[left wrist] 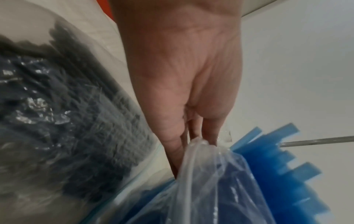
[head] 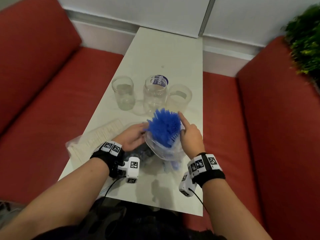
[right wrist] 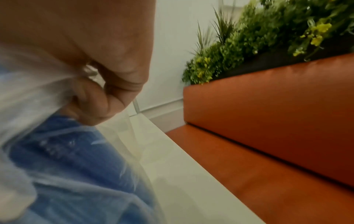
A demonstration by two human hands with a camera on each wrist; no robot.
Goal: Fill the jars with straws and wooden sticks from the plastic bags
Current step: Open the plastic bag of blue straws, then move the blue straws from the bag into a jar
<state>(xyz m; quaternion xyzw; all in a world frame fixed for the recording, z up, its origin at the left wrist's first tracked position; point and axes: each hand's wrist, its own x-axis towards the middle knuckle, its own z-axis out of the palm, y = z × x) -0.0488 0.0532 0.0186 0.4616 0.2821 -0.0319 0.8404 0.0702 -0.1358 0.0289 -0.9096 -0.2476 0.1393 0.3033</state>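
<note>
A bundle of blue straws (head: 164,125) sticks out of the mouth of a clear plastic bag (head: 166,151), held over the white table (head: 164,54). My left hand (head: 138,134) pinches the bag's left edge; in the left wrist view its fingertips (left wrist: 201,136) are on the plastic (left wrist: 206,174) beside the blue straws (left wrist: 277,166). My right hand (head: 188,134) grips the bag's right side with curled fingers (right wrist: 91,98), index finger pointing up along the straws. Three clear, empty jars (head: 123,92) (head: 155,94) (head: 179,97) stand just beyond.
A bag of dark straws (head: 142,153) (left wrist: 67,121) lies under my left hand. A bag of pale wooden sticks (head: 100,134) lies at the table's left edge. Red sofas (head: 43,101) (right wrist: 268,121) flank the table; plants (right wrist: 268,30) top the right one.
</note>
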